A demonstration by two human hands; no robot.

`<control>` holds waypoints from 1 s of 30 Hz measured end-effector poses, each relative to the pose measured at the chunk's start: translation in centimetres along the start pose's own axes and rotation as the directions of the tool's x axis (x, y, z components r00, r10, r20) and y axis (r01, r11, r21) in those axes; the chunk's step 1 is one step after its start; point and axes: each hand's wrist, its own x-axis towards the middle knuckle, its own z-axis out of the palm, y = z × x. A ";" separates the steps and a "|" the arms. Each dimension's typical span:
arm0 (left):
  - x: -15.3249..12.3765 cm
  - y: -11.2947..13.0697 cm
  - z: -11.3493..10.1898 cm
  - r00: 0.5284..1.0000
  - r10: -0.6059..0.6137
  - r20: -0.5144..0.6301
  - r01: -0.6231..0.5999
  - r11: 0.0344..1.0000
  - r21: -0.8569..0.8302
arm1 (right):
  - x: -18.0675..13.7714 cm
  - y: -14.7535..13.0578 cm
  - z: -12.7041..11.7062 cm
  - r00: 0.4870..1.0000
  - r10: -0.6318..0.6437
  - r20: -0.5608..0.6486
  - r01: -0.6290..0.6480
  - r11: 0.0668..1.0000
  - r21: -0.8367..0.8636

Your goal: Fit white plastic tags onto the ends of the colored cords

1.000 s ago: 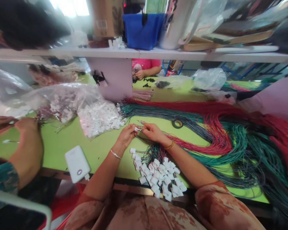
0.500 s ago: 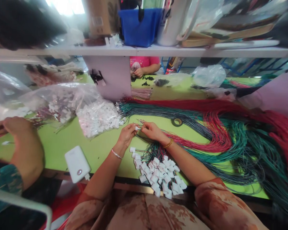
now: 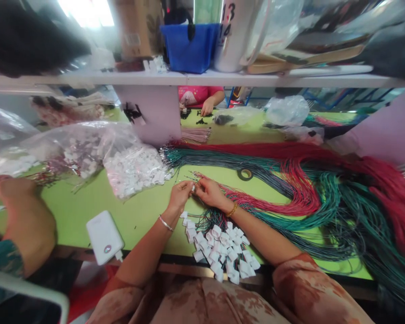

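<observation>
My left hand (image 3: pixel 181 195) pinches a small white plastic connector housing (image 3: pixel 193 187), mostly hidden by the fingertips. My right hand (image 3: pixel 209 192) is closed against it, fingertips on a thin wire whose end meets the housing. Just beyond both hands are the tips of loose red wires (image 3: pixel 199 174), with metal terminals. Below the hands, near the table edge, lies a pile of white connectors (image 3: pixel 219 247) fitted on wires. A clear bag of white housings (image 3: pixel 135 171) lies open to the left of my left hand.
Long bundles of red wires (image 3: pixel 305 189), green wires (image 3: pixel 330 193) and dark wires cover the right side. A roll of black tape (image 3: pixel 245 174) lies behind my hands. A white power bank (image 3: pixel 104 237) sits front left. A co-worker's arm (image 3: pixel 29 220) is far left; another person's hand (image 3: pixel 208 106) works opposite.
My hands have drawn together, and the right fingertips now meet the white housing. The camera view has shifted slightly. The hand of the person opposite has moved over the black pieces.
</observation>
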 end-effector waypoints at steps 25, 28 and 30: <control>-0.1 0.5 -0.4 0.985 -0.157 0.072 0.169 0.962 -0.216 | 4.5 1.5 -2.9 0.998 0.056 -0.035 -0.052 0.993 0.108; 0.2 0.3 -0.5 0.989 -0.134 0.068 0.147 0.958 -0.246 | 4.3 1.0 -2.1 0.999 0.032 0.000 -0.032 0.975 0.219; 0.3 0.2 -0.5 0.990 -0.123 0.065 0.136 0.953 -0.272 | 3.7 1.1 -1.7 0.998 0.055 0.022 -0.059 0.965 0.254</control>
